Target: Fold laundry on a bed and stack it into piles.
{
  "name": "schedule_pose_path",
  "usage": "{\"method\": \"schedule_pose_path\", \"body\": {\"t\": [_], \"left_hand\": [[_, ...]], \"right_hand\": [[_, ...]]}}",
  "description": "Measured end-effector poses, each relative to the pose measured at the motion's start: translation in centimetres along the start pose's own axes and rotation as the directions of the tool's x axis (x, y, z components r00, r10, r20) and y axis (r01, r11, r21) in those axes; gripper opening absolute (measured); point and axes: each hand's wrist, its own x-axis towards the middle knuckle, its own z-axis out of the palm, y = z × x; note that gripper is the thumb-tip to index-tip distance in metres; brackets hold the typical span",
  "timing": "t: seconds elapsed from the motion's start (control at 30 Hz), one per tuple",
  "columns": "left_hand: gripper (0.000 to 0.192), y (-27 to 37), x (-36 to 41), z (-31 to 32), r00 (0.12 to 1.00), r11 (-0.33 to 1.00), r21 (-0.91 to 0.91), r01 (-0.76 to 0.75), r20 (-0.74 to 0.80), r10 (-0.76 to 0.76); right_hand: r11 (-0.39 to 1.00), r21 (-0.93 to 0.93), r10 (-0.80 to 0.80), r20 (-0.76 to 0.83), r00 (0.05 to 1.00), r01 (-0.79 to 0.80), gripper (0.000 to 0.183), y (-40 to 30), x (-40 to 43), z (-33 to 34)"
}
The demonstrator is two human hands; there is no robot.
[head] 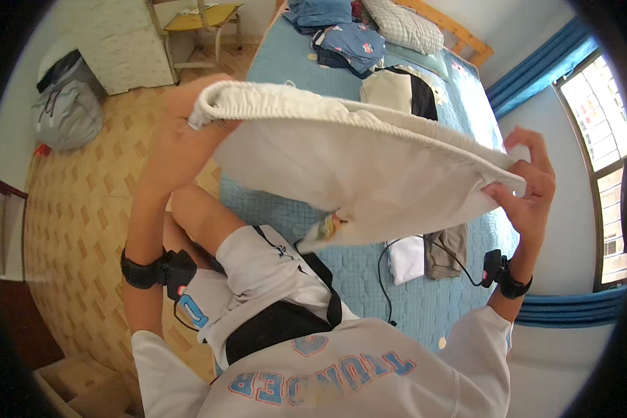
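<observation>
A pair of white shorts (355, 162) with a gathered elastic waistband is stretched wide in front of me, above the bed. Its lower part hangs down and shows a small coloured print. My left hand (188, 120) grips one end of the waistband, fingers partly hidden behind the cloth. At the opposite end, my right hand (530, 180) pinches the band between thumb and fingers. Below the shorts, on the blue quilt (339, 285), a folded white garment (406, 261) lies beside a folded brown garment (449, 251).
Farther up the bed are a cream and black garment (392, 91), a patterned navy garment (350, 47), blue denim (321, 13) and a checked pillow (405, 26). A black cable (380, 266) runs over the quilt. A grey bag (68, 117) and a yellow chair (201, 20) stand left.
</observation>
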Motion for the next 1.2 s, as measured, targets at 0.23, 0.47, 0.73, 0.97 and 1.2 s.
{"method": "schedule_pose_path", "body": {"t": [0.23,0.47,0.73,0.97,1.2], "left_hand": [[0.028,5.5,0.9,-1.0,0.982,0.982,-0.15,-0.117,-0.167,0.091],[0.016,5.4,-0.2,-3.5,0.912,0.939,-0.111,-0.325,0.228,0.342],[0.019,4.3,-1.0,-4.8,0.847,0.953,-0.056,-0.297,0.445,0.29],[0.017,3.3,-1.8,-5.2,0.907,0.991,-0.062,0.117,0.414,-0.081],[0.021,4.1,-0.4,-0.7,0.97,0.998,0.042,-0.04,-0.238,0.049]], "right_hand": [[0.892,0.232,0.415,-0.073,0.907,-0.389,0.018,2.4,0.8,1.2],[0.808,0.521,0.347,-0.045,0.937,-0.274,0.023,2.2,3.4,3.3],[0.611,0.723,0.407,0.062,0.911,-0.322,0.028,2.0,3.6,1.7],[0.616,0.722,0.204,0.239,0.949,-0.314,0.026,3.3,2.9,1.3],[0.399,0.763,0.455,0.316,0.833,-0.508,0.022,-1.3,4.5,2.4]]}}
